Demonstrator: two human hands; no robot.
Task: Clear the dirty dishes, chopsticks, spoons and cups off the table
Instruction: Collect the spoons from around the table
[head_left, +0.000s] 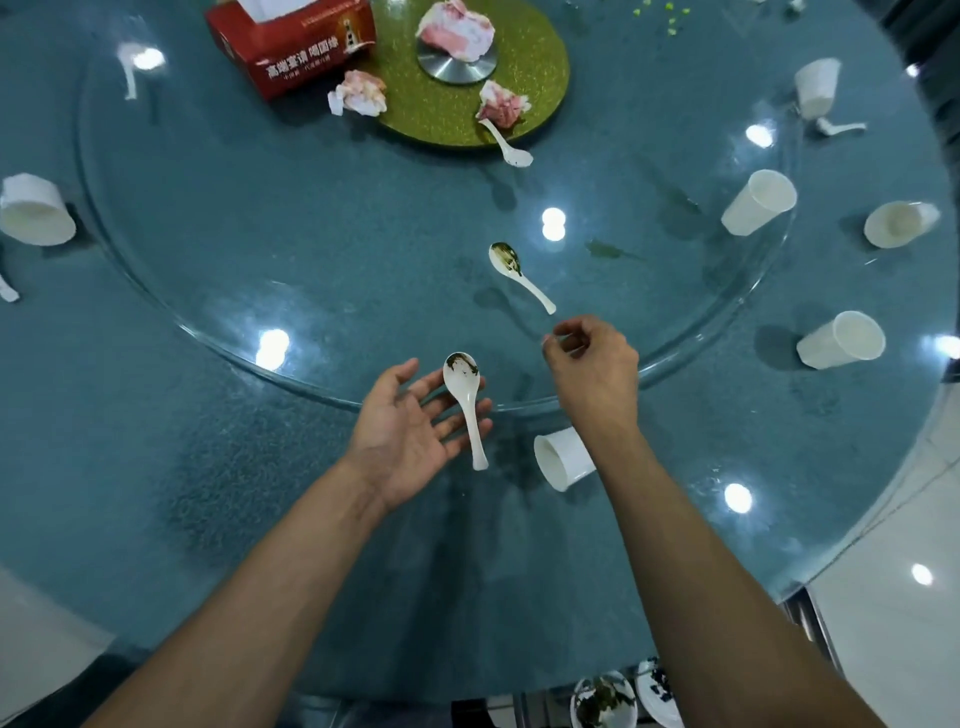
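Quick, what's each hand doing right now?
Left hand: open, spoon lying on its fingers.
Right hand: curled, holding nothing, near second spoon.

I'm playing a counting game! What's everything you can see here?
table: one, teal, underneath
glass turntable: one, clear, on the table
green disc: one, green, turntable's middle
tissue box: one, red, top
tissues: three, pinkish, on and beside the green disc
cups: six, white, spread round the table
spoons: at least four, white, one carried, others on the table
dishes: two, white, dirty, bottom edge
left hand: open, palm up, carrying a spoon
right hand: fingers curled, near a spoon's handle
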